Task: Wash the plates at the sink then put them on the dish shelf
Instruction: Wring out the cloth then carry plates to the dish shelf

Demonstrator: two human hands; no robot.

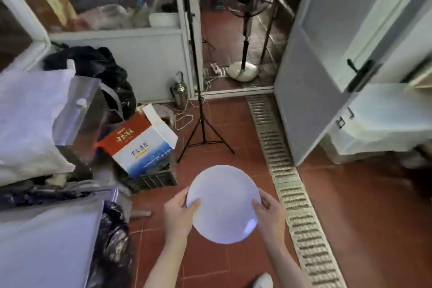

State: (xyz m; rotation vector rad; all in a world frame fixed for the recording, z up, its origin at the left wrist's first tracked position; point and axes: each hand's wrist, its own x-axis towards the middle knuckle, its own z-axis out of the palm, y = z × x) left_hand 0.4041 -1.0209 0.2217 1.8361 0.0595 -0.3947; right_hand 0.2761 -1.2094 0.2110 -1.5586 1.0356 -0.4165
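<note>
With your left hand [178,214] and right hand [268,214] pinching opposite rims of the white plate [223,203], wet fingers could drop it onto the tiled floor [350,206].

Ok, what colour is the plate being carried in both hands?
Plain white, no pattern; the round plate shows best in the head view.

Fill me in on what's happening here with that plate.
A person stands on a red tiled floor, holding a white plate out in front with both hands. The left hand grips its left rim, the right hand its right rim. No sink or dish shelf is in view.
</note>
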